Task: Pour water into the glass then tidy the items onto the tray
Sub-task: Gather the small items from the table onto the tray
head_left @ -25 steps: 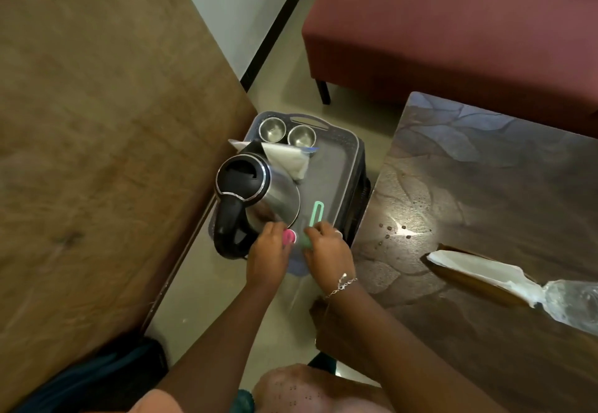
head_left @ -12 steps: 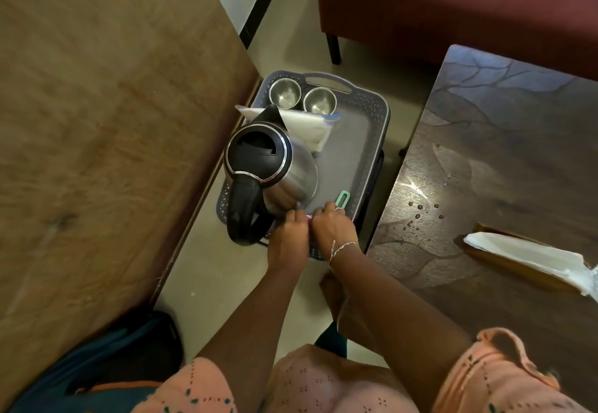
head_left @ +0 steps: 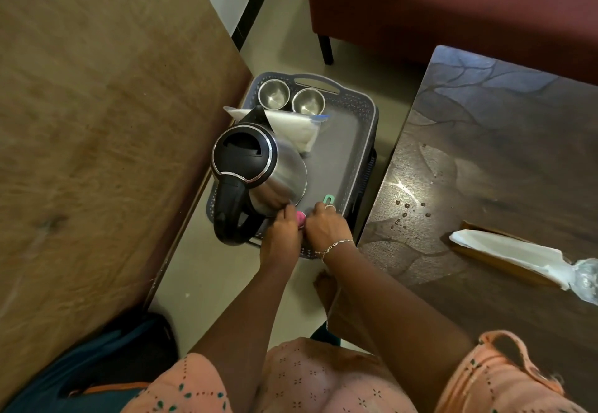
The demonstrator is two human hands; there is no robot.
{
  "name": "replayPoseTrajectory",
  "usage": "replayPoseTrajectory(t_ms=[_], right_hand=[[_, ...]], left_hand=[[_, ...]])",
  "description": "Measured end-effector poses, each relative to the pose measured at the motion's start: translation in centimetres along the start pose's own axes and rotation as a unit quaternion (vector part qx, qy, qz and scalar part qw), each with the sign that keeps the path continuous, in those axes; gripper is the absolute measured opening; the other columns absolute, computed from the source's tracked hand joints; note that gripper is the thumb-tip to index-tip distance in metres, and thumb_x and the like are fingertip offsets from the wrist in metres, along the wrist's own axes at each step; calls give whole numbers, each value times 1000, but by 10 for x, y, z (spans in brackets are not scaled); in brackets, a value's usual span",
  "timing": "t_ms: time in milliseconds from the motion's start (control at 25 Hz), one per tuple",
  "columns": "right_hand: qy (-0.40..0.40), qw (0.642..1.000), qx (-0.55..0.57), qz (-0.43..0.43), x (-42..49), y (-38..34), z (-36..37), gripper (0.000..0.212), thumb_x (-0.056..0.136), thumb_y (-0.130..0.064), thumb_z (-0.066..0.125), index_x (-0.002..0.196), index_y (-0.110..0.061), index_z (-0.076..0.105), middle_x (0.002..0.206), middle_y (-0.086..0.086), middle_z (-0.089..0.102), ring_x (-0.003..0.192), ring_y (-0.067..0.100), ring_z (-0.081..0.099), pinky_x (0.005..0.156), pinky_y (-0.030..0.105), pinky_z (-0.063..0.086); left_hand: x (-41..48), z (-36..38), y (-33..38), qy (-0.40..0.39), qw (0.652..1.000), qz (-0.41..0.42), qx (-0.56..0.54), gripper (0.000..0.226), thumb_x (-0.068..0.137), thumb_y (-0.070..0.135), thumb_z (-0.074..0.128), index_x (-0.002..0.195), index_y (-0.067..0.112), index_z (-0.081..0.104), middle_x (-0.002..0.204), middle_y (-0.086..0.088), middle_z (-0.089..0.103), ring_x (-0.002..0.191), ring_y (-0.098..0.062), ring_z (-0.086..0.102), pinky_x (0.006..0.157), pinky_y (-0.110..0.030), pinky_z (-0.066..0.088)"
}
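- Head view: the grey perforated plastic tray (head_left: 362,112) sits on the floor between a brown wooden table (head_left: 97,121) at nine o'clock and a dark patterned table (head_left: 501,160) at three o'clock.
- On the tray: one stainless-steel electric kettle with black lid and handle (head_left: 255,173) at the eight o'clock side, two small steel cups (head_left: 274,94) side by side at twelve o'clock, one white folded cloth (head_left: 296,126) just behind the kettle, and one green clip-like piece (head_left: 327,199) at five o'clock.
- The left hand (head_left: 281,234) and right hand (head_left: 326,228) meet at the tray's near edge, fingers curled around a small pink item (head_left: 301,217); how firmly, I cannot tell.
- No glass tumbler can be identified.
- The kettle looks heavy, rigid, slick-sided; I judge its black handle the safest hold.
- The cups look light and stiff; pinch their rims.
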State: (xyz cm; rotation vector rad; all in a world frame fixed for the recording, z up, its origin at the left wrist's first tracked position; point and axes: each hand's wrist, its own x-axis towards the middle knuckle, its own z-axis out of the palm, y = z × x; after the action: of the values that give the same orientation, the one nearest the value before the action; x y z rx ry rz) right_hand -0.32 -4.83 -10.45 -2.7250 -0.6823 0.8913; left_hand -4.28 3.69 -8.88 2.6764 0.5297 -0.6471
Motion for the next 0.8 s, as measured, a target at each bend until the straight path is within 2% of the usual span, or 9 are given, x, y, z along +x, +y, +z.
replayPoseTrajectory(t_ms=[120,240,280,360,440,520,640,800], right_hand=[[89,992,-57,-68,-12,27,-4,40,95,-10,28,131,6,36,133,29,41,127,44,34,111,50,26],[124,990,-38,-53,-30,56,-10,52,95,-13,33,143,-1,14,150,27,17,140,42,12,116,47,6],[135,989,-46,-44,-37,65,-13,58,95,-18,38,144,-3,11,152,25,13,141,40,8,116,46,5],[169,983,-68,-30,-55,83,-23,69,91,-29,51,143,-3,15,152,23,17,141,39,14,114,47,11],[206,975,-86,-18,-75,99,-34,74,84,-35,60,141,-2,25,148,23,28,137,38,26,111,48,19],[236,967,-93,-3,-99,118,-46,76,80,-37,65,139,-2,31,146,22,33,135,36,32,108,48,21],[270,957,-104,27,-149,163,-63,78,74,-41,70,135,-4,39,142,20,42,131,34,40,106,46,30],[287,949,-114,67,-214,234,-79,79,70,-50,71,130,-4,47,136,19,49,126,33,47,100,46,41]], left_hand=[[-17,-3,5,29,1000,-6,2,42,92,25,52,129,7,43,128,-13,50,108,-30,56,85,-37,47],[-36,-8,16,130,985,32,105,38,86,27,62,117,5,57,123,-13,59,92,-28,66,70,-32,55],[-42,-8,22,157,978,49,129,40,84,26,65,117,4,58,125,-16,59,98,-30,66,73,-33,57],[-50,-7,42,163,970,76,165,53,88,32,57,132,4,46,141,-21,44,127,-36,46,96,-46,47],[-57,-7,68,167,955,102,224,64,90,42,49,140,6,33,150,-20,29,139,-34,28,109,-54,29],[-68,-7,103,179,945,123,245,72,83,47,58,138,5,37,147,-21,35,136,-33,33,108,-53,31],[-94,-1,169,180,944,166,219,77,77,48,67,134,3,43,142,-21,41,132,-31,40,105,-49,38],[-125,16,255,179,939,207,208,76,84,51,56,139,3,35,147,-20,33,137,-31,33,109,-47,32]])
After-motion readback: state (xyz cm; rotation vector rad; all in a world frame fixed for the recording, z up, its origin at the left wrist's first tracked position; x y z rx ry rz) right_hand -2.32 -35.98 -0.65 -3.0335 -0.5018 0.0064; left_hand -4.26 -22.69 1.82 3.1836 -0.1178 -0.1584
